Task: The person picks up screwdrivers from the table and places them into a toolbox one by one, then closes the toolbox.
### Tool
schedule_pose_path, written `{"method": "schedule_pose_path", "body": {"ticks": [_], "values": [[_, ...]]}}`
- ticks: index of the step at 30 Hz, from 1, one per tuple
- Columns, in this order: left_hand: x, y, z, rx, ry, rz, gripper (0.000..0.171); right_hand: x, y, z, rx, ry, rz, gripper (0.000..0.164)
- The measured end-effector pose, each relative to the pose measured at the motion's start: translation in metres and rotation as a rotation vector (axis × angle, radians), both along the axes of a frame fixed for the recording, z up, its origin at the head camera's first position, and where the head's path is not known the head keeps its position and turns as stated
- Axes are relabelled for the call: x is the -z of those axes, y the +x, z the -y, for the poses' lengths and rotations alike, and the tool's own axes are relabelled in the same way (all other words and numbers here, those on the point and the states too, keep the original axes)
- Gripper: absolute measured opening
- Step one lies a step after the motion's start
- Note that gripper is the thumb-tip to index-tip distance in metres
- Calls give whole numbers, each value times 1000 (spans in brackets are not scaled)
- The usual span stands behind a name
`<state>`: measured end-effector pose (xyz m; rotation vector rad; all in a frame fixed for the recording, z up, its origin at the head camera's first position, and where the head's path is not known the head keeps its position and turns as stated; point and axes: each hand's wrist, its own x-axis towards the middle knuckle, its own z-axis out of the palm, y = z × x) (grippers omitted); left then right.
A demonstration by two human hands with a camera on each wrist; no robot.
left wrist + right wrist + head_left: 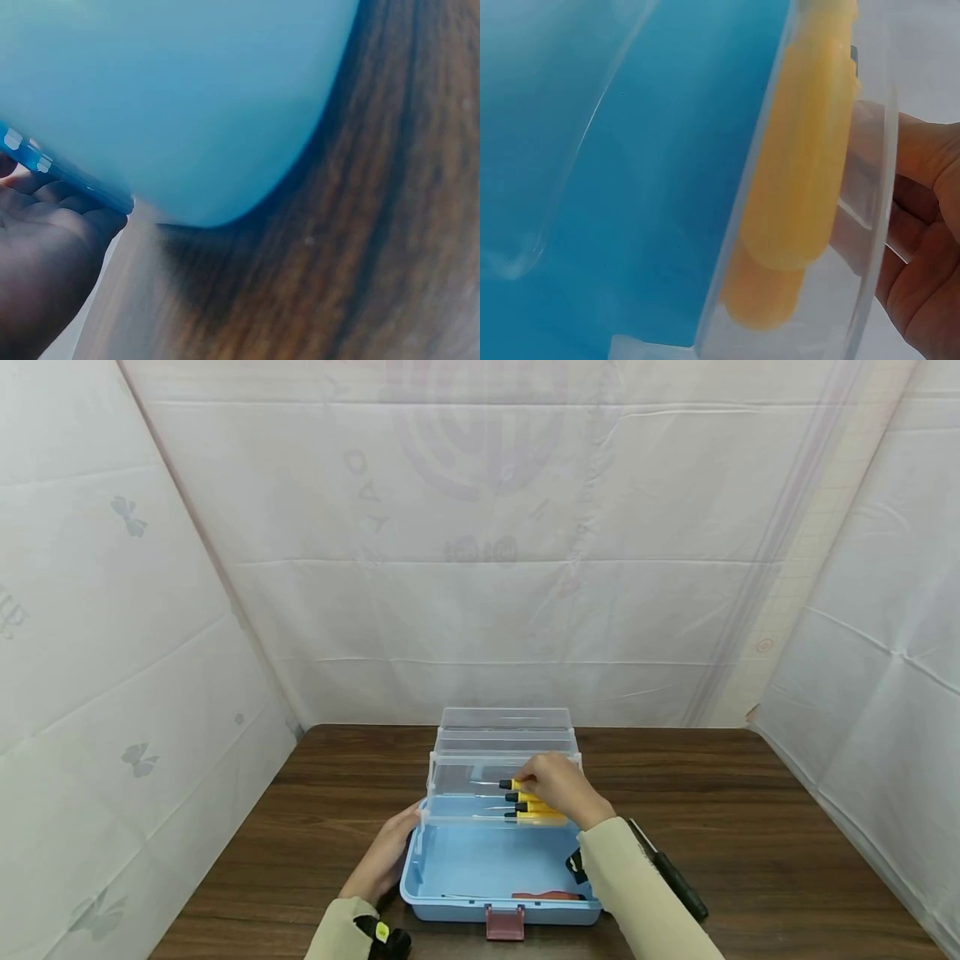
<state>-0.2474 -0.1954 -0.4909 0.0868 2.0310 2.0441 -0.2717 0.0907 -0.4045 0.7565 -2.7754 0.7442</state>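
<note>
A light blue toolbox (517, 860) stands open in the head view, its clear stepped trays (510, 743) raised at the back. My left hand (386, 856) grips its left side near the back corner; in the left wrist view the fingers lie along the blue rim (82, 187). Over the lowest clear tray, my right hand (558, 785) pinches a yellow-and-black screwdriver (507, 784) by its handle, the shaft pointing left. Several similar yellow-handled screwdrivers (536, 807) lie side by side in that tray, just below the fingers. The right wrist view shows yellow handles (799, 165) through the clear plastic.
A red-handled screwdriver (547, 896) lies along the inside front of the box, behind the reddish latch (505, 923). Beside my right forearm, a black-handled screwdriver (678, 885) rests on the dark wooden table (787, 843). White sheets (495, 568) enclose the table's back and sides.
</note>
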Motion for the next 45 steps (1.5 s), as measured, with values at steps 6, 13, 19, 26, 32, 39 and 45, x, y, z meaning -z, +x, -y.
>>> {"method": "schedule_pose_path", "body": {"ticks": [6, 13, 19, 26, 32, 39, 45], "values": [[0, 0, 0, 1, -4, -1, 53, 2, 0, 0, -14, 0, -4, 16], [0, 0, -1, 7, 3, 2, 54, 6, -1, -2, -28, -5, 11, 17], [0, 0, -1, 6, -4, 4, 54, 8, 0, -4, -26, -37, 43, 16], [0, -1, -2, -3, -5, 7, 53, 7, -1, -4, -11, -34, 62, 17], [0, -1, -2, 6, -3, 9, 53, 7, -1, -4, -3, -29, 66, 18], [2, -1, -2, 17, 7, 3, 54, 7, 0, -4, 6, -17, 68, 17], [2, -1, -2, 17, 6, 4, 56, 4, 1, -6, 17, -19, 83, 17]]}}
